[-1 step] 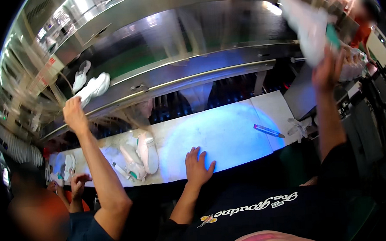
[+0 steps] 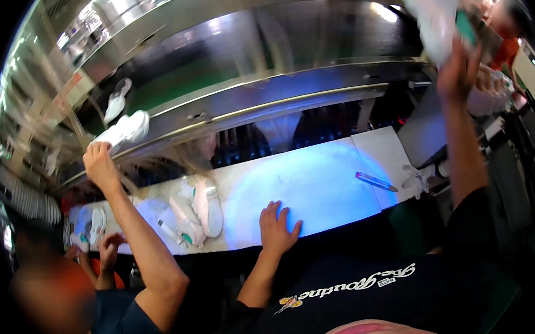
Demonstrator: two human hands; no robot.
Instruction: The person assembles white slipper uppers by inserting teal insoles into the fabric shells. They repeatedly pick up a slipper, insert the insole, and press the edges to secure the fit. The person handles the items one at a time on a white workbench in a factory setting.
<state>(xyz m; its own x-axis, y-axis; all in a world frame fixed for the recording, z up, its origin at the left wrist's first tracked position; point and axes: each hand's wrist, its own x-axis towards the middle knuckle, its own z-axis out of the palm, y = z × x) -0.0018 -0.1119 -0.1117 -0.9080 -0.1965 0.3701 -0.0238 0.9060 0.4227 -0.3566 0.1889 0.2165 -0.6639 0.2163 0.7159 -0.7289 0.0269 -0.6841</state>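
Observation:
My left hand [image 2: 278, 229] rests on the front edge of the white worktable [image 2: 244, 187], palm down with its fingers apart, holding nothing. Raised at the upper right, my right hand [image 2: 459, 72] grips a white shoe [image 2: 436, 25] by its lower end; a green patch shows beside my fingers. Motion blurs both the shoe and that hand. Blue light falls on the table in front of my left hand. A pen-like marker [image 2: 375, 182] lies right of the lit area, near a crumpled white glove [image 2: 418, 179].
A pair of pale shoes [image 2: 202, 214] and a white tube [image 2: 170, 233] lie left of my left hand. At the left, a co-worker's arm [image 2: 147, 254] reaches toward a white shoe [image 2: 129, 127] at the metal conveyor [image 2: 264, 109]. Another person [image 2: 508, 48] is at the far right.
My right hand has moved slightly up with the white shoe, which now partly leaves the top of the picture. My left hand stays on the table's edge.

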